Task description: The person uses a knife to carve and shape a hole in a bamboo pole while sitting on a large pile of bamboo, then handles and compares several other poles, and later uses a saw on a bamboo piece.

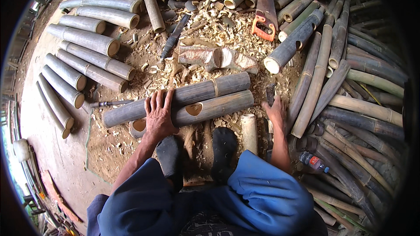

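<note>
My left hand [160, 112] lies palm down with fingers spread across two bamboo tubes. The upper tube [192, 93] is dark grey with a pale joint ring. Beside it, nearer me, the lower tube [223, 107] has round cut openings, one just right of my hand. My right hand [276, 110] reaches down at the right, thumb apart from its fingers, beside a dark blade-like tool [271, 92]. Whether it touches that tool is unclear. A short pale bamboo piece [249, 133] stands between that hand and my foot.
Cut bamboo tubes [89, 40] line the left; long bamboo poles [321, 74] crowd the right. An orange-handled saw [264, 17], a dark-handled tool [173, 37], a notched wood block [218, 58] and a tube with holes [294, 43] lie ahead among shavings. A plastic bottle [314, 161] lies at right.
</note>
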The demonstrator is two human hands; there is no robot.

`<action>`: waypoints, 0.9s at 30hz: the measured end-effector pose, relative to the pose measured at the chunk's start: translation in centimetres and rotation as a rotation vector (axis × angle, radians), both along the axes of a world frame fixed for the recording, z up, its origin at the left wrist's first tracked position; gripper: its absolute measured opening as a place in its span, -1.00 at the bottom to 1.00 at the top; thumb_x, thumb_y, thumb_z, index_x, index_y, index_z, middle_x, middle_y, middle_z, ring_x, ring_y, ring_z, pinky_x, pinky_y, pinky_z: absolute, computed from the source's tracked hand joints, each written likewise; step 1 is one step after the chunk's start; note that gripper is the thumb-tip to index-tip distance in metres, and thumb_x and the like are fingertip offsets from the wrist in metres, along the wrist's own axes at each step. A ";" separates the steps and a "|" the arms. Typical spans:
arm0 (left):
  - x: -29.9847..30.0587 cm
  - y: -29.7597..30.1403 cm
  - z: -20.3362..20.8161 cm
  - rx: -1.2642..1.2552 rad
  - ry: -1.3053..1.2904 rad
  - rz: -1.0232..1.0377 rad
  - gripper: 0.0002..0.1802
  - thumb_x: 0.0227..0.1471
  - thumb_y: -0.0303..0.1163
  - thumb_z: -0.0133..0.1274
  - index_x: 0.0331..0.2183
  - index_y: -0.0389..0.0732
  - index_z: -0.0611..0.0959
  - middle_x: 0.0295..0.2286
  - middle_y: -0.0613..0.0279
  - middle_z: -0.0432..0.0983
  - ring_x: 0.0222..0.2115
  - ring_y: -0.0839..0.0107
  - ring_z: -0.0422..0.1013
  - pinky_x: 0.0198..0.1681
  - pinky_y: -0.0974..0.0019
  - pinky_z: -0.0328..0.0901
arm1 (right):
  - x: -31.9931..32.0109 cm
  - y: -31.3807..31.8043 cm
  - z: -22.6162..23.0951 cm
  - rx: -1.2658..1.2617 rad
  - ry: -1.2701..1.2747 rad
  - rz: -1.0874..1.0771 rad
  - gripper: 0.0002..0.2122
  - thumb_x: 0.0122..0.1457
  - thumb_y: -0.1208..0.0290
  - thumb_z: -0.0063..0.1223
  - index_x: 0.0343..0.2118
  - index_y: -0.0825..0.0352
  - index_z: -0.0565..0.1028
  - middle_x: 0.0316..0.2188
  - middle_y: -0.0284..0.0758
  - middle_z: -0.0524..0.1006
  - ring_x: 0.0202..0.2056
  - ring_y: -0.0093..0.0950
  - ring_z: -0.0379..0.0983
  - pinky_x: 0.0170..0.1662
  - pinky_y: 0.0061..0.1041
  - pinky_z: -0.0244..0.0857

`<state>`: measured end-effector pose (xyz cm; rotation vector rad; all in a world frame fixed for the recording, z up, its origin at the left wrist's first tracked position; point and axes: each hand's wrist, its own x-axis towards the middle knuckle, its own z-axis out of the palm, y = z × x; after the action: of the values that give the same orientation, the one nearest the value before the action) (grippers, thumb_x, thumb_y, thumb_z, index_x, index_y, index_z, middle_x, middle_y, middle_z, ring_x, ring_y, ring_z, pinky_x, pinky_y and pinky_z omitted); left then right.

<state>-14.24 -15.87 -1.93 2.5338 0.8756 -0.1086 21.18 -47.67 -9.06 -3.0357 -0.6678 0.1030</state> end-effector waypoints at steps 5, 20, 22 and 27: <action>-1.1 0.4 0.3 0.039 0.024 0.011 0.55 -0.76 -0.21 0.54 0.34 -0.04 0.09 0.23 -0.07 0.09 0.29 -0.08 -0.01 0.36 -0.19 -0.19 | -2.7 1.0 2.3 0.173 0.262 -0.062 -0.59 0.17 0.33 0.10 0.07 0.34 0.36 -0.19 0.04 0.57 -0.12 0.02 0.52 -0.05 -0.09 0.39; -2.3 0.9 -0.8 0.048 -0.046 0.040 0.48 -0.72 -0.22 0.49 0.32 -0.17 0.10 0.23 0.00 0.12 0.30 0.03 0.01 0.39 -0.04 -0.17 | -24.9 14.0 5.2 0.355 0.723 0.630 -0.74 0.32 0.49 -0.13 -0.03 0.55 0.35 -0.42 0.03 0.58 -0.46 -0.09 0.58 -0.38 -0.18 0.48; -2.1 0.9 -0.9 0.046 -0.050 0.038 0.47 -0.71 -0.23 0.48 0.31 -0.17 0.11 0.23 -0.01 0.13 0.30 0.03 0.02 0.39 -0.04 -0.18 | -25.1 14.0 4.4 0.399 0.690 0.640 -0.74 0.30 0.49 -0.12 -0.04 0.57 0.35 -0.35 0.07 0.58 -0.39 0.02 0.56 -0.31 -0.15 0.48; -2.2 0.9 -0.9 0.036 -0.060 0.034 0.44 -0.70 -0.24 0.47 0.30 -0.18 0.12 0.23 -0.02 0.13 0.30 0.01 0.02 0.39 -0.05 -0.17 | -25.4 14.0 4.4 0.449 0.713 0.586 -0.71 0.28 0.50 -0.12 -0.03 0.60 0.31 -0.30 0.13 0.58 -0.33 0.11 0.56 -0.30 -0.09 0.47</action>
<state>-16.44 -15.00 -2.86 2.5403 0.9038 -0.0068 -4.23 -33.68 -4.71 -2.0714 -1.2356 0.8543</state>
